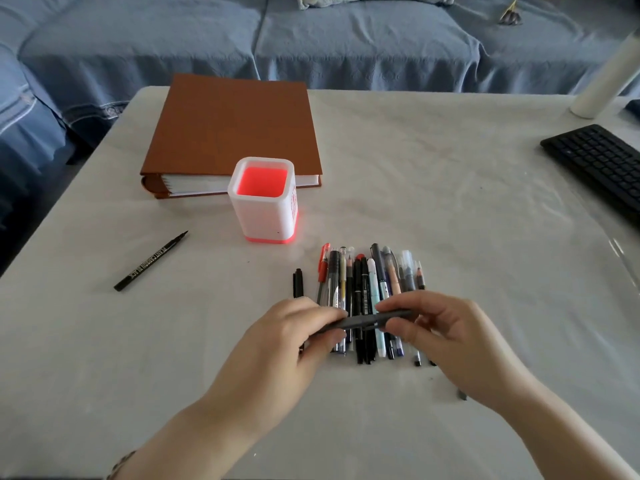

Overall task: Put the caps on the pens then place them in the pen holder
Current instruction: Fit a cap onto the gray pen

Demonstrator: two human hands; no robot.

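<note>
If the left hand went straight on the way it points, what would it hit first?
Probably the row of pens lying just past the left hand, which grips a grey pen; the hand's height above them is unclear.

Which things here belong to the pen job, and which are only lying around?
For the job: grey pen held by left hand and right hand, row of pens, loose black pen, pen holder.
Lying about: brown binder, keyboard, white roll.

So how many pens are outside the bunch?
2: a black marker alone at left; a grey pen held by left hand and right hand. A black piece beside the bunch, partly hidden, may be a third.
</note>
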